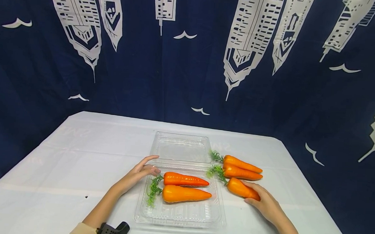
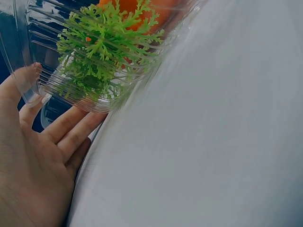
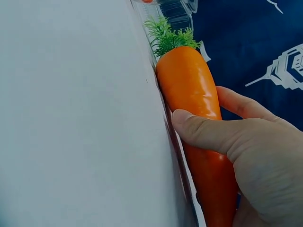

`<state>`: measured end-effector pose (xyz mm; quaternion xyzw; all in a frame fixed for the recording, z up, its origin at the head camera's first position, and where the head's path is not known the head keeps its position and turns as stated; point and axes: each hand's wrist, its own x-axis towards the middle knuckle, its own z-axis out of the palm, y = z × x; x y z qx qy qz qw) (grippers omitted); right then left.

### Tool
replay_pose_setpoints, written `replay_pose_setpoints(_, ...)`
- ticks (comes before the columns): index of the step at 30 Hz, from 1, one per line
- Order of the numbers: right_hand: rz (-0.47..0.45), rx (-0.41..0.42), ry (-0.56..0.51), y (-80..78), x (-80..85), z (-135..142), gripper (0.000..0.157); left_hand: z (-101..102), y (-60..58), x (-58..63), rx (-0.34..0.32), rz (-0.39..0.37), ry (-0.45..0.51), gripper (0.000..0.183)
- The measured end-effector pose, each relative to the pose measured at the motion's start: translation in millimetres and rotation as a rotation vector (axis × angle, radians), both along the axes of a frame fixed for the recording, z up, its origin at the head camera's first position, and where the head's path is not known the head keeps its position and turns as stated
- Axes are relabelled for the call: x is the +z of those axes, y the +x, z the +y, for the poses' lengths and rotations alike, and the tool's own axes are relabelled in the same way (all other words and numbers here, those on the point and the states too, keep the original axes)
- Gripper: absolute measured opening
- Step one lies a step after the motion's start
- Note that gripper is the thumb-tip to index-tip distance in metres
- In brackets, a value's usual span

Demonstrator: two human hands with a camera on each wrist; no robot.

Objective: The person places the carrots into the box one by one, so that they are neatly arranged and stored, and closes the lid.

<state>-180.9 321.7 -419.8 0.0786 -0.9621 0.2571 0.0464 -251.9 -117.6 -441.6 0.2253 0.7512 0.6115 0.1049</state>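
Note:
A clear plastic clamshell box point(image 1: 182, 215) lies unfolded, its lid point(image 1: 182, 148) laid back behind the base. Two orange carrots with green tops, an upper carrot point(image 1: 184, 179) and a lower carrot point(image 1: 186, 194), lie side by side in the base. My left hand point(image 1: 137, 172) is at the base's left rim, fingers extended; in the left wrist view the fingertips touch the clear side beside the green leaves point(image 2: 102, 52). My right hand point(image 1: 267, 202) grips a third carrot point(image 1: 241, 188) right of the box, thumb on one side, fingers on the other, its top pointing away.
Just beyond the held carrot, two more carrots, a rear carrot point(image 1: 242, 163) and a nearer carrot point(image 1: 243, 173), lie together right of the box. A white cloth point(image 1: 77, 160) covers the table. A dark blue curtain point(image 1: 189, 74) printed with buildings hangs behind it.

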Motion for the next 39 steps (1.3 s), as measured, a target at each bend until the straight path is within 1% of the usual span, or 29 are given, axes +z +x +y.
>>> replay_pose_setpoints(4, 0.013, 0.006, 0.023, 2.3, 1.2, 0, 0.051, 0, 0.3, -0.6, 0.002, -0.004, -0.007, 0.047)
replay_pose_setpoints(9, 0.028, 0.012, 0.032, 3.8, 4.1, -1, 0.052, -1, -0.5, -1.4, -0.007, 0.022, -0.008, 0.048)
replay_pose_setpoints(14, 0.029, 0.013, 0.035, 7.5, 8.6, -2, 0.052, -1, -1.3, -3.1, -0.004, 0.012, -0.006, 0.048)
replay_pose_setpoints(23, 0.027, 0.020, 0.008, 11.1, 14.0, -4, 0.053, 0, 0.4, -3.5, -0.005, -0.001, 0.005, 0.047)
replay_pose_setpoints(34, 0.084, 0.035, -0.062, 12.4, 18.2, -2, 0.050, 0, -1.2, -0.8, -0.002, 0.020, -0.012, 0.048)
replay_pose_setpoints(37, 0.089, 0.030, -0.058, 13.1, 19.4, -1, 0.050, 0, -0.7, 0.0, -0.001, 0.019, -0.014, 0.048)
replay_pose_setpoints(39, 0.103, 0.022, -0.036, 13.9, 20.0, 1, 0.050, 0, -0.8, 0.0, 0.002, 0.016, -0.017, 0.048)
